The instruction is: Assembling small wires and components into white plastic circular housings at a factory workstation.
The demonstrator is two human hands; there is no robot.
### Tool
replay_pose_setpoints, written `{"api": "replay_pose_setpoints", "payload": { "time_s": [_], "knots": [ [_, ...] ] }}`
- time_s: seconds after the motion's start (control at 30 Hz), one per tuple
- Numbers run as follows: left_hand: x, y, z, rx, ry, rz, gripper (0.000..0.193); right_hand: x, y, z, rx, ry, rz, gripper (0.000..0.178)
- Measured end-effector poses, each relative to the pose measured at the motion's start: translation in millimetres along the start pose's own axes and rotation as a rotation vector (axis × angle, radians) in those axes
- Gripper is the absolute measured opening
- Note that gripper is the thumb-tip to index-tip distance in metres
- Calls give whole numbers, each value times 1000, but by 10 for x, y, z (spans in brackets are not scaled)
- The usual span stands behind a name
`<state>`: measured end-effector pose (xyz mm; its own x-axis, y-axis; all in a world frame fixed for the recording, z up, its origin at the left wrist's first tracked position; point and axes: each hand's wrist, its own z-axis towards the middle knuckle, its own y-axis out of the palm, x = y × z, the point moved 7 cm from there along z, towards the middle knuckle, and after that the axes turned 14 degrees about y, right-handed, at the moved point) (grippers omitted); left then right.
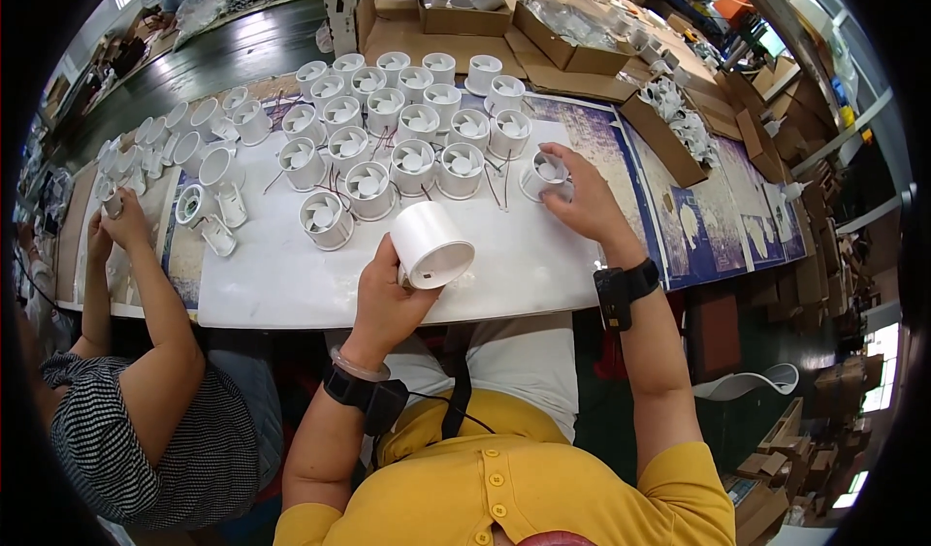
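My left hand [386,299] is wrapped round a glossy white cylindrical housing [432,240], tilted so its wide mouth faces toward me. Over the right part of the white work surface, my right hand [587,197] curves its thumb and fingers round a small round white part [545,172]; its exact kind is hard to make out. Ahead of the left hand stand several white fan units [369,182], round housings with bladed impellers inside and thin red and dark wires trailing out. The nearest fan unit [325,216] sits just left of the held housing.
On the left, a co-worker's hands [121,218] hold a small part. White brackets with cups [221,173] stand between us. Cardboard boxes [465,13] of white parts line the back. An open carton [664,134] of white pieces lies at right. Below me runs the table's front edge [291,326].
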<state>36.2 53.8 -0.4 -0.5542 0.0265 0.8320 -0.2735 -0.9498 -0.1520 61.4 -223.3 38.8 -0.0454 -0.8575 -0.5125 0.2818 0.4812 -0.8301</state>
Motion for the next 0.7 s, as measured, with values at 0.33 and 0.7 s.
{"api": "replay_pose_setpoints", "payload": {
  "time_s": [0.33,0.7],
  "knots": [
    [-81,-63,-49,132,-119,-216,56,-149,438,-364,-453,522,1139,44],
    [-132,115,35,166,-206,-281,52,-170,598,-631,-206,401,1039,31]
  ]
}}
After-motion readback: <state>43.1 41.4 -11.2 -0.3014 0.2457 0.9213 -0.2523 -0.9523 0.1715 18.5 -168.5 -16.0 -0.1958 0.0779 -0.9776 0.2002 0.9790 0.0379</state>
